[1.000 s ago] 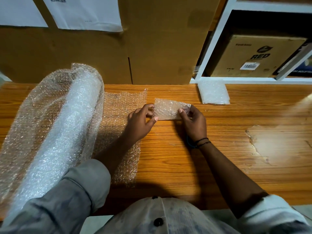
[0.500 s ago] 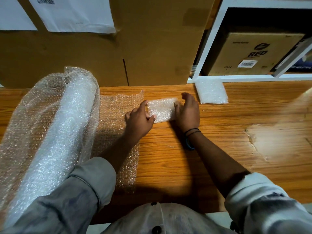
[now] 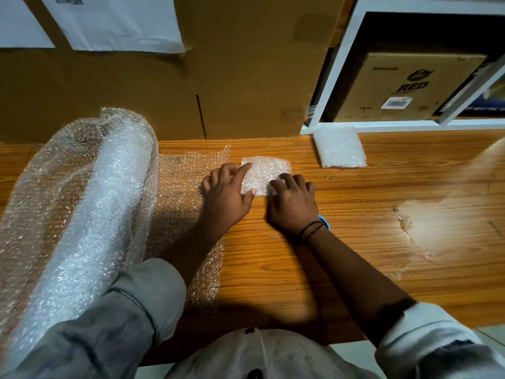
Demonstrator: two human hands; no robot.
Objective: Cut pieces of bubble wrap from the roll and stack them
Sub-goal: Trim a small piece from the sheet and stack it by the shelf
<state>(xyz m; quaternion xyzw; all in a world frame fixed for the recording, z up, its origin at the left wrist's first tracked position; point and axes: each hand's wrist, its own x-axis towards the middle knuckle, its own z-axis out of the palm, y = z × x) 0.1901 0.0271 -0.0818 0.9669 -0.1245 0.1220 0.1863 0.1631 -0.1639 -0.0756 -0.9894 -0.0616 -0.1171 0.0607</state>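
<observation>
My left hand (image 3: 226,191) and right hand (image 3: 293,205) press the cut bubble wrap piece (image 3: 269,169) flat on the table (image 3: 355,242), fingertips down, pinching nothing. The roll (image 3: 82,201) lies at nine o'clock of it and the stack (image 3: 340,149) at two.

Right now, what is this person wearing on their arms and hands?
The left hand and right hand are bare, with no gloves. The left arm has a grey sleeve with a stitched cuff, ending mid-forearm. The right sleeve is paler and sits near the elbow. The right wrist carries thin black cords and a bright blue band.
</observation>
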